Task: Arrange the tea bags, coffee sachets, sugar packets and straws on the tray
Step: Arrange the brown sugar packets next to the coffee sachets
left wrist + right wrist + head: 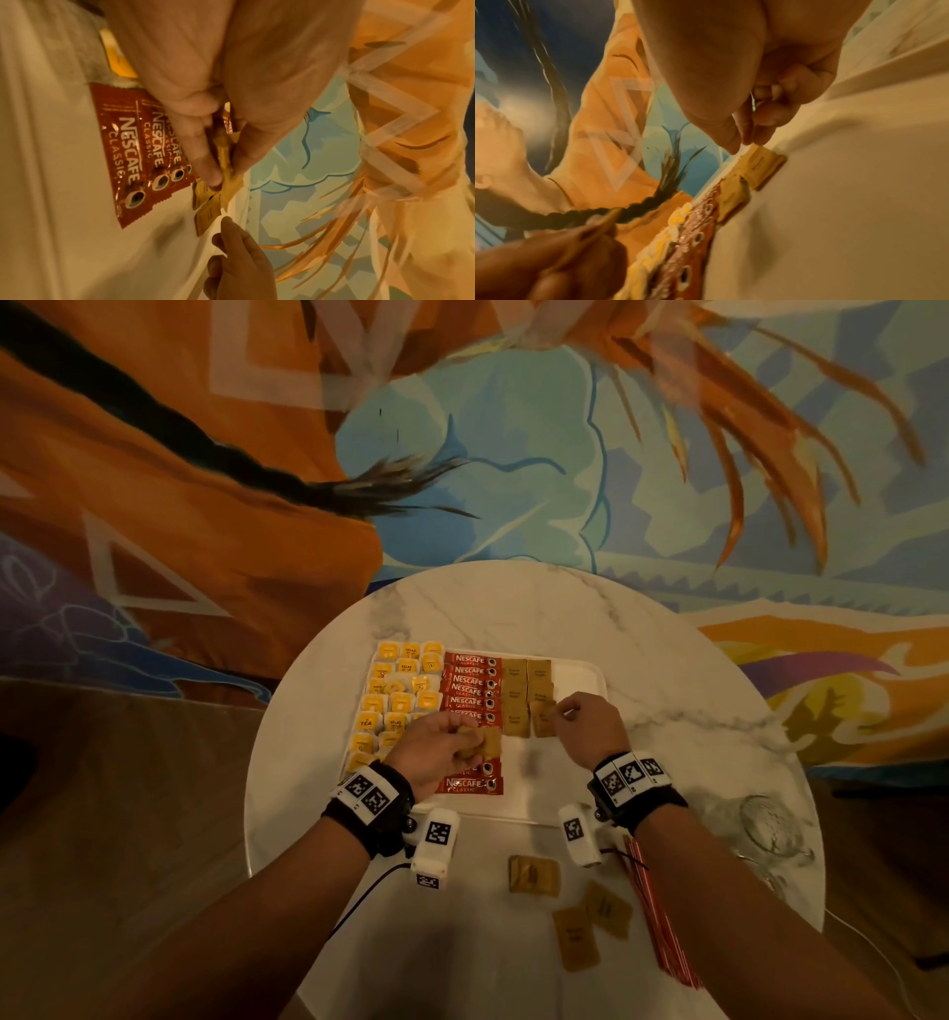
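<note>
A white tray (580,680) on a round marble table holds yellow tea bags (400,701) on its left, red coffee sachets (470,685) in a middle column and brown sugar packets (516,701) in two columns to the right. My left hand (470,742) hovers over the coffee column and grips a small stack of sugar packets (225,154) between thumb and fingers. My right hand (560,711) pinches the far corner of one sugar packet (765,164) lying at the near end of the right sugar column. Near me on the table lie three loose sugar packets (534,875) and a bundle of red straws (662,916).
An upturned clear glass (770,829) stands at the table's right edge. The tray's right strip and near right part are bare white. A painted mural wall rises close behind the table. A thin black cable trails off my left wrist.
</note>
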Motion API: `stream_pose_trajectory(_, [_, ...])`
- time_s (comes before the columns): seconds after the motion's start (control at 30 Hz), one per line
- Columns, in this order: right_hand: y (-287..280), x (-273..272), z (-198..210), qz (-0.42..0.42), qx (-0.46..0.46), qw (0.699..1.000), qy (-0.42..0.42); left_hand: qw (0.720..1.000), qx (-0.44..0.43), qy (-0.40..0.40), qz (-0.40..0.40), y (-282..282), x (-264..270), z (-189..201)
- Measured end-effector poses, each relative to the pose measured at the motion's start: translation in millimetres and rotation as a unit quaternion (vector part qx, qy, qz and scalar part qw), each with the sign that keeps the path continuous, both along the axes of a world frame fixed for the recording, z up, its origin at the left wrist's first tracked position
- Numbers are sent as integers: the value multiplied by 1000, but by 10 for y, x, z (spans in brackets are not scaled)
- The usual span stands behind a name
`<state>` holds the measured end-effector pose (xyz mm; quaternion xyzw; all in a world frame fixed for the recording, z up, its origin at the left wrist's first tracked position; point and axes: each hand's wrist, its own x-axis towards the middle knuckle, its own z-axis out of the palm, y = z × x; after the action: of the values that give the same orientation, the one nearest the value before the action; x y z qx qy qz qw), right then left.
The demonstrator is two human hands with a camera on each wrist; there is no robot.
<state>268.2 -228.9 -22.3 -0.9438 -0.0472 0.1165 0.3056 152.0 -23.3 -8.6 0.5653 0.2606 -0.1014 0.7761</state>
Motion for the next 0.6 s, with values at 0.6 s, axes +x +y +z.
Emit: stream_pose_trajectory(0.6, [8,-583,136,174,141,974,34,997,57,16,-52,-52,20,-24])
